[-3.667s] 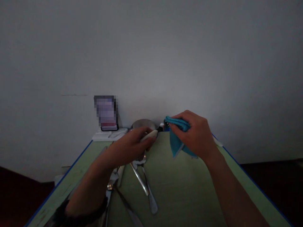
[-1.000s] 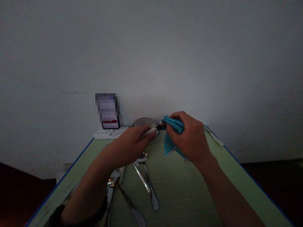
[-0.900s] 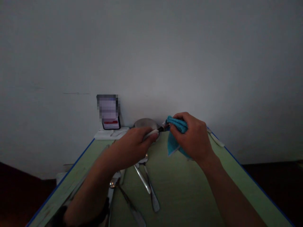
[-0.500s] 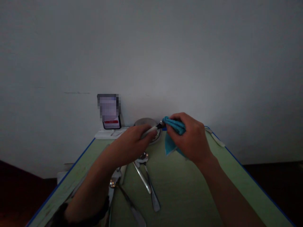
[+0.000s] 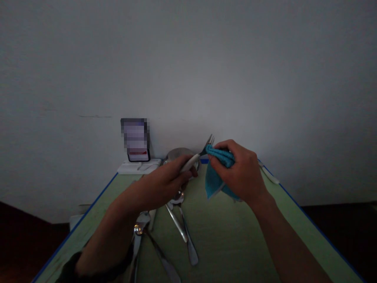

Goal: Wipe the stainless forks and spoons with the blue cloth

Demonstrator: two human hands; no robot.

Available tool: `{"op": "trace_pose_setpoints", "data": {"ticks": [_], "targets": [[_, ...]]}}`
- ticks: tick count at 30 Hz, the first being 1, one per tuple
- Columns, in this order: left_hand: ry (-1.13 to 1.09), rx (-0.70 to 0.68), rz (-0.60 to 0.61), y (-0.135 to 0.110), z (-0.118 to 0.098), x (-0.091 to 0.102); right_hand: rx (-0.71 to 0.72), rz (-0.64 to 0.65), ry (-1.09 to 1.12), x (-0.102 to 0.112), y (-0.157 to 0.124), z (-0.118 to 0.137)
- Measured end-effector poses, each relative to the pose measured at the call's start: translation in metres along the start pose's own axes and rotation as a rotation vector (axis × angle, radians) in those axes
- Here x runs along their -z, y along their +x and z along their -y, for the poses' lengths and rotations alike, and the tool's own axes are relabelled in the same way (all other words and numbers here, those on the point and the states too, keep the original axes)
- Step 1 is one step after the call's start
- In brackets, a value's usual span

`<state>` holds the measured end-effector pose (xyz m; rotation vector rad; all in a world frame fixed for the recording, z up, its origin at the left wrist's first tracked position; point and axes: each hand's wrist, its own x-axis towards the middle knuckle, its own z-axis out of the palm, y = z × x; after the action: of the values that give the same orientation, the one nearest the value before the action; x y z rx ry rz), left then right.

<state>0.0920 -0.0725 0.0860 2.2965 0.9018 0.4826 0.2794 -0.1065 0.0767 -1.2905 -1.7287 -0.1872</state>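
My left hand (image 5: 171,177) is closed around the pale handle of a fork (image 5: 191,162), whose metal tines point up and to the right. In my right hand (image 5: 240,167) is a folded blue cloth (image 5: 215,181), pinched between thumb and fingers, with a loose corner hanging down. The cloth's folded edge meets the fork just below the tines. Behind my left hand stands a round metal bowl (image 5: 180,151), partly covered by the fingers. Below the hands, several pieces of cutlery lie on the green table, among them a spoon (image 5: 191,251).
A phone (image 5: 138,156) leans on the wall above a white strip (image 5: 126,168) at the table's back left. More cutlery (image 5: 169,267) lies by my left forearm. A pale-handled utensil (image 5: 269,175) rests at the right edge of the green table (image 5: 235,243).
The fork has tilted upward, and its tines now show beyond the cloth. My right hand and the cloth have shifted slightly right; my left hand has turned a little.
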Motion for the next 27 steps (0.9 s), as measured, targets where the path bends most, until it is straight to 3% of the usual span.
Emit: {"op": "trace_pose_setpoints", "data": {"ticks": [6,9,14,20,27], "targets": [[0.150,0.044,-0.111,0.006,-0.003,0.001,0.033,0.093,0.034,-0.003,0.001,0.004],[0.127,0.005,-0.193,0.008,-0.007,0.001,0.040,0.140,0.018,0.000,0.001,0.005],[0.064,-0.029,-0.218,0.008,-0.014,-0.004,0.058,0.122,0.003,0.003,0.002,0.003],[0.131,0.131,-0.324,0.010,-0.014,-0.007,0.049,0.116,0.005,0.004,0.003,0.000],[0.153,0.166,-0.286,0.009,-0.014,-0.005,0.018,0.071,-0.007,0.005,0.003,-0.003]]}}
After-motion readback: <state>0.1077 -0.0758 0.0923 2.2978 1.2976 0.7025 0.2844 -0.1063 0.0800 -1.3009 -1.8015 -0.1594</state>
